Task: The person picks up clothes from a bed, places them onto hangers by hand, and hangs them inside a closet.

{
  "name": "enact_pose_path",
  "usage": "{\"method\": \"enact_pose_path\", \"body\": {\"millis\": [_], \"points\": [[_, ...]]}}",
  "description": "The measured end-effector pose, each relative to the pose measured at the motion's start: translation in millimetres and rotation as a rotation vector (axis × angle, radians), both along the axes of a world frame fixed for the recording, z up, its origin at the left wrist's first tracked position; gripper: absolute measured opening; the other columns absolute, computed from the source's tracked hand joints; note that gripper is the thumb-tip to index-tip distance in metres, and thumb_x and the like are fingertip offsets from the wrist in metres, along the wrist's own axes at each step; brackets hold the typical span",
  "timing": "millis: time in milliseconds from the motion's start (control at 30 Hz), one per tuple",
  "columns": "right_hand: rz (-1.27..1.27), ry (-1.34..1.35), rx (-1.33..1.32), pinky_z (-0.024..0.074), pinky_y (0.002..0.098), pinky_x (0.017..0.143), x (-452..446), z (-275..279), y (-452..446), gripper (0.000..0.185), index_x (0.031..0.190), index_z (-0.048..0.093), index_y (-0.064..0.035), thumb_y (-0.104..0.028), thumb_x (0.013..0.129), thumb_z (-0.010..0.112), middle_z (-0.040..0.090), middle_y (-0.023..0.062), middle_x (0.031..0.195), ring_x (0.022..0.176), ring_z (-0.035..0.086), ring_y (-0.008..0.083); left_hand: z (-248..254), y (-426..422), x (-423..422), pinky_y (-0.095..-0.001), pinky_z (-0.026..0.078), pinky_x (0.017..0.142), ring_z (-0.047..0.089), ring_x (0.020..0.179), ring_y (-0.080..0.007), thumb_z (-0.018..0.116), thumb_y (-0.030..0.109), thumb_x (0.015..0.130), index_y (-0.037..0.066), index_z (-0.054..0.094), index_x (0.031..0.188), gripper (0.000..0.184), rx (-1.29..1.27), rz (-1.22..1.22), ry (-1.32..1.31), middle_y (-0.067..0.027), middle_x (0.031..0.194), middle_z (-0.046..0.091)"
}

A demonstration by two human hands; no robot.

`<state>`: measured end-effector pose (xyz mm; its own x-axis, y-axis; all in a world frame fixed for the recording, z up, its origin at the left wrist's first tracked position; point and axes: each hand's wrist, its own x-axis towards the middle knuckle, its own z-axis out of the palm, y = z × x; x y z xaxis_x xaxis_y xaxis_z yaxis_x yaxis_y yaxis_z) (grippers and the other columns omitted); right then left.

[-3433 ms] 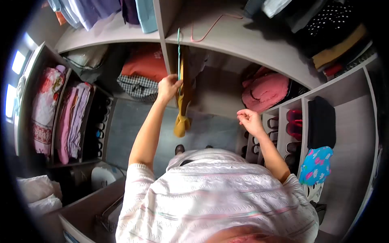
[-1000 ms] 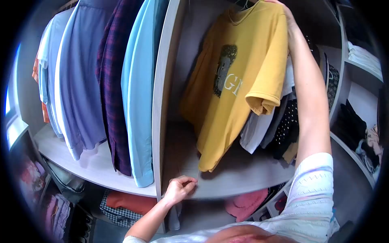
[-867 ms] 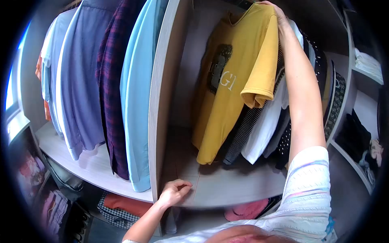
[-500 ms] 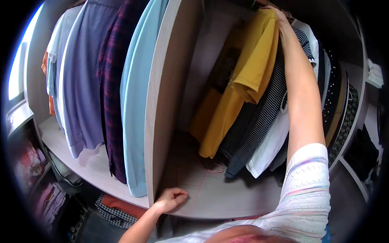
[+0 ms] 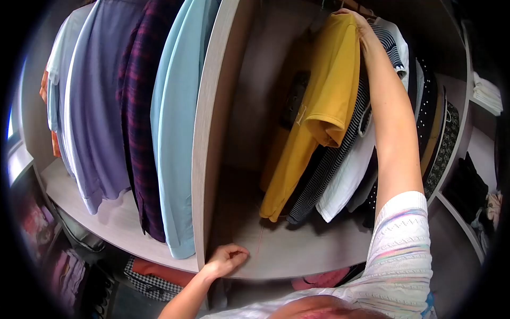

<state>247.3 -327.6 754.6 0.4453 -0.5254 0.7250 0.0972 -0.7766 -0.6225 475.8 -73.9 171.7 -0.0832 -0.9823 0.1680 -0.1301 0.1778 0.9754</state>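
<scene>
Up near the rail, my right hand [image 5: 355,22] grips the shoulder of a yellow T-shirt [image 5: 324,106], its fingers partly hidden by cloth. The shirt hangs nearly edge-on, beside a dark striped garment [image 5: 340,154] and a white one [image 5: 346,173]. Low down at the foot of the upright divider [image 5: 220,101], my left hand [image 5: 228,259] rests by the shelf's front edge. Its fingers are curled together with nothing visible in them. A thin pink line, part of a hanger, shows faintly on the shelf [image 5: 297,252] beside it.
Left of the divider hang a light blue garment [image 5: 178,127], a dark plaid one [image 5: 146,117] and a purple-grey one [image 5: 103,106]. Polka-dot and patterned clothes fill the right of the rail. Side shelves hold folded clothes [image 5: 486,94]. A pink item [image 5: 324,278] lies below.
Earlier my left hand held a green hanger with the yellow shirt below. Since then the shirt has come up to the rail and turned edge-on, and my right hand has taken hold of its shoulder.
</scene>
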Motion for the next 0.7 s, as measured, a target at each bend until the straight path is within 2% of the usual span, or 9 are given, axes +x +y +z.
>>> {"method": "enact_pose_path", "body": {"millis": [100, 200, 300, 333, 433, 500, 567, 633, 700], "points": [[0.097, 0.070, 0.179, 0.0510, 0.0257, 0.063, -21, 23, -50, 0.023, 0.091, 0.059, 0.0021, -0.018, 0.085, 0.052, 0.063, 0.0097, 0.083, 0.070, 0.061, 0.0169, 1, 1, 0, -0.0209, 0.044, 0.059, 0.051, 0.065, -0.0067, 0.058, 0.013, 0.083, 0.000, 0.062, 0.093, 0.017, 0.039, -0.022, 0.004, -0.0010, 0.072, 0.058], [-0.022, -0.179, 0.145, 0.0501, 0.0261, 0.057, -5, -8, -11, 0.024, 0.089, 0.059, 0.0019, -0.021, 0.083, 0.054, 0.062, 0.0084, 0.077, 0.062, 0.059, 0.0146, 5, 3, 0, -0.0250, 0.045, 0.060, 0.055, 0.065, -0.0119, 0.060, 0.015, 0.081, 0.000, 0.063, 0.090, 0.017, -0.021, -0.007, -0.131, -0.0051, 0.072, 0.060], [0.079, -0.128, 0.273, 0.0522, 0.0331, 0.059, 4, -41, 50, 0.025, 0.082, 0.063, 0.0004, -0.020, 0.084, 0.050, 0.064, 0.0110, 0.077, 0.066, 0.062, 0.0212, 3, 2, -2, -0.0300, 0.045, 0.061, 0.058, 0.066, -0.0201, 0.063, 0.018, 0.076, 0.002, 0.064, 0.087, 0.020, -0.330, 0.079, -0.407, -0.0108, 0.075, 0.059], [-0.077, -0.199, 0.175, 0.0527, 0.0339, 0.062, 13, -55, 75, 0.024, 0.082, 0.063, 0.0002, -0.019, 0.085, 0.050, 0.064, 0.0104, 0.077, 0.068, 0.062, 0.0223, 4, 2, -3, -0.0336, 0.046, 0.062, 0.059, 0.070, -0.0264, 0.065, 0.022, 0.073, 0.003, 0.064, 0.084, 0.022, -0.316, 0.102, -0.453, -0.0147, 0.077, 0.057], [-0.177, -0.274, -0.105, 0.0511, 0.0310, 0.060, 24, -95, 121, 0.018, 0.084, 0.063, 0.0004, -0.013, 0.083, 0.051, 0.063, 0.0102, 0.075, 0.066, 0.061, 0.0206, 15, 7, -12, -0.0391, 0.046, 0.071, 0.057, 0.079, -0.0327, 0.063, 0.028, 0.074, 0.002, 0.063, 0.081, 0.027, -0.253, 0.097, -0.623, -0.0152, 0.088, 0.057], [-0.218, -0.434, -0.117, 0.0496, 0.0289, 0.058, 9, -114, 117, 0.019, 0.087, 0.062, 0.0004, -0.015, 0.082, 0.053, 0.062, 0.0101, 0.072, 0.064, 0.060, 0.0180, 16, 13, -18, -0.0417, 0.047, 0.069, 0.057, 0.079, -0.0337, 0.063, 0.031, 0.074, 0.002, 0.062, 0.076, 0.030, -0.282, 0.117, -0.796, -0.0164, 0.088, 0.056], [-0.446, -0.282, -0.152, 0.0488, 0.0295, 0.058, -7, -157, 144, 0.020, 0.089, 0.061, 0.0001, -0.018, 0.081, 0.055, 0.061, 0.0092, 0.070, 0.064, 0.059, 0.0185, 9, 13, -23, -0.0408, 0.048, 0.067, 0.059, 0.073, -0.0330, 0.063, 0.032, 0.072, 0.005, 0.063, 0.078, 0.028, -0.365, 0.158, -0.920, -0.0156, 0.081, 0.058], [-0.348, -0.174, -0.086, 0.0485, 0.0306, 0.057, -5, -233, 183, 0.021, 0.090, 0.060, -0.0002, -0.018, 0.080, 0.055, 0.062, 0.0096, 0.072, 0.063, 0.059, 0.0195, 6, 11, -26, -0.0409, 0.048, 0.068, 0.059, 0.074, -0.0327, 0.061, 0.027, 0.073, 0.004, 0.063, 0.077, 0.023, -0.294, 0.126, -0.955, -0.0157, 0.080, 0.058], [-0.341, 0.037, -0.010, 0.0473, 0.0251, 0.049, -15, -319, 210, 0.020, 0.086, 0.058, 0.0008, -0.019, 0.080, 0.057, 0.059, 0.0062, 0.071, 0.054, 0.055, 0.0117, 8, 14, -25, -0.0407, 0.048, 0.068, 0.059, 0.074, -0.0321, 0.059, 0.023, 0.073, 0.004, 0.062, 0.075, 0.020, -0.305, 0.126, -0.968, -0.0151, 0.079, 0.058]]}}
